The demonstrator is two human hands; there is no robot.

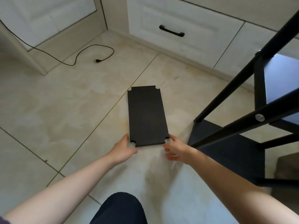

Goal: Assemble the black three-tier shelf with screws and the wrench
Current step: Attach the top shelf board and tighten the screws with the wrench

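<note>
At the frame's centre a black shelf board (146, 115) lies flat on the tiled floor (68, 101), the left hand (125, 150) and right hand (175, 150) touching its near corners with loosely spread fingers (gripping nothing), the black shelf frame (252, 110) at right.

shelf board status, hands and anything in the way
Left hand and right hand open at the near corners of the black shelf board, flat on the floor tiles. Shelf frame close on the right.

Single head view, steeply downward, forward over tiled floor (64, 102), arm's-length close
</note>
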